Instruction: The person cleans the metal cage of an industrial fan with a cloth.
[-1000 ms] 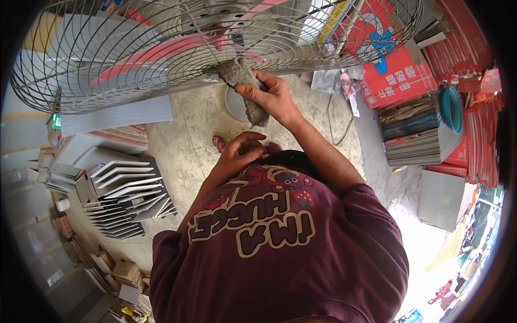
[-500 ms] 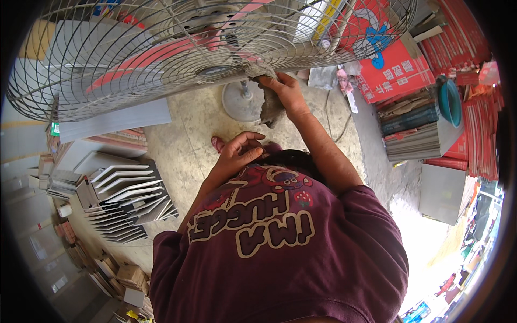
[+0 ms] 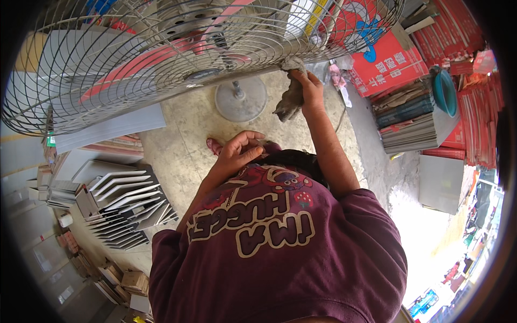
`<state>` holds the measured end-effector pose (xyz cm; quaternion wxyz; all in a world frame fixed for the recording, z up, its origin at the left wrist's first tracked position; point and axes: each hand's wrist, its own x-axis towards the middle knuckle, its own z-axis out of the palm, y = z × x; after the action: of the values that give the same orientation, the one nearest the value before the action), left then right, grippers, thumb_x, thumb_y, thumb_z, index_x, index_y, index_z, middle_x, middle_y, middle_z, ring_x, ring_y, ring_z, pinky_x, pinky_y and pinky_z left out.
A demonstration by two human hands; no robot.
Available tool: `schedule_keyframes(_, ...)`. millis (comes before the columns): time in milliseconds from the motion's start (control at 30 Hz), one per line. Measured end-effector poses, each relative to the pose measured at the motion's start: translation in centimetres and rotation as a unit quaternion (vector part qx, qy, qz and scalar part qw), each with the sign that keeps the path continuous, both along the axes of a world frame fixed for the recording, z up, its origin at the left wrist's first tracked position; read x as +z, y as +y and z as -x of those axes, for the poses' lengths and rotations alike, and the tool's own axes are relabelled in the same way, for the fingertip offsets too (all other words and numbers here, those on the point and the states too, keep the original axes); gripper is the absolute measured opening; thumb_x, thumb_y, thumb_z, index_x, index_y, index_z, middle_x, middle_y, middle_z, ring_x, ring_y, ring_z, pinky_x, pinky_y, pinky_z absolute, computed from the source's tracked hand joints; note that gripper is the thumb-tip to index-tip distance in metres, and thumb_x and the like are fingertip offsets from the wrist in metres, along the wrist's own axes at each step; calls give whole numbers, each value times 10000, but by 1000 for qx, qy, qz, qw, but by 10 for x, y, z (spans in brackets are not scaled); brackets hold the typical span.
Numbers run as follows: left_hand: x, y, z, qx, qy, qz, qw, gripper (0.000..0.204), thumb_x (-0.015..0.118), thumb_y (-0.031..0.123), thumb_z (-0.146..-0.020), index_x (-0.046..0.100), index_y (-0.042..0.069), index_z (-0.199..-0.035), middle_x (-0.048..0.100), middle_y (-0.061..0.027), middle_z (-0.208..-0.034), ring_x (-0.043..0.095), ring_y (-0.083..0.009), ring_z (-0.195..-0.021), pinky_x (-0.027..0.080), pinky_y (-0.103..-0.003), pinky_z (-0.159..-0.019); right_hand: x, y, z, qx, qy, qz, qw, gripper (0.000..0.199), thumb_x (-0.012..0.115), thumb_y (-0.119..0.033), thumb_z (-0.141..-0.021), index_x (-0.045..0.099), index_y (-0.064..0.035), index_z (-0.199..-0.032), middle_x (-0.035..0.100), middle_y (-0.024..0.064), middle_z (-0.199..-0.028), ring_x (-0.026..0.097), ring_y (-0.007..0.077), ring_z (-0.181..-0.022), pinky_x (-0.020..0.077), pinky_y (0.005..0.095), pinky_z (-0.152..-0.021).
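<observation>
A large standing fan's wire guard (image 3: pixel 134 70) spans the top of the view, with red blades (image 3: pixel 126 67) behind the wires. My right hand (image 3: pixel 311 92) is closed on a dirty grey rag (image 3: pixel 291 100). The rag's upper end presses against the guard's lower front, right of the hub, and its loose end hangs below my fingers. My left hand (image 3: pixel 240 151) rests near my belly, fingers loosely bent and thumb apart, with nothing visible in it. Below the guard, the fan's round grey base (image 3: pixel 250 105) stands on the floor.
At left, a display rack (image 3: pixel 126 199) holds several tile samples, with flat panels (image 3: pixel 110 126) above it. Red boxes (image 3: pixel 385 64), stacked books or boards (image 3: pixel 412 129) and a teal basin (image 3: pixel 445 92) line the right. A grey box (image 3: pixel 441 183) stands beside the bright doorway.
My right hand and the rag have shifted right along the guard's lower front. The left hand stays near my belly. The view has shifted slightly.
</observation>
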<state>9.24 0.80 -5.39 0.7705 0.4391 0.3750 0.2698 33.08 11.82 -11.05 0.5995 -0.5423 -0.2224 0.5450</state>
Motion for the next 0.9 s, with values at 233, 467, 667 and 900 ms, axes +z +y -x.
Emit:
schedule_keyframes(233,-1,0,3,11,-3,-1,1000,328,589,127,-906,499,11,-1199,595,-64,-960,560,-127,-921,437,-267,-844,-19,2,2,-51,88,27,994,258,655,-208,-840,624,-1,-990,638,75,-873,596,163,-704,507,304,-621)
schedule_keyframes(467,4,-2,13,32,13,3,999,339,586,141,-908,494,10,-1207,595,-66,-959,562,-136,-922,441,-274,-851,-12,-1,42,45,138,82,986,269,638,-243,-860,614,-7,-987,628,81,-846,596,191,-700,515,336,-600)
schedule_keyframes(667,9,-2,19,53,24,2,998,353,597,157,-903,494,6,-1205,603,-63,-926,572,-143,-892,448,-281,-833,20,-9,87,213,-25,13,977,296,652,-248,-851,615,-10,-1024,631,21,-856,547,95,-721,445,240,-657)
schedule_keyframes(900,5,-1,20,54,17,3,998,352,602,157,-900,498,7,-1200,610,-59,-910,587,-141,-870,458,-276,-823,61,-17,89,246,-108,-204,941,357,741,-174,-789,598,0,-1067,617,24,-886,528,75,-804,457,237,-731)
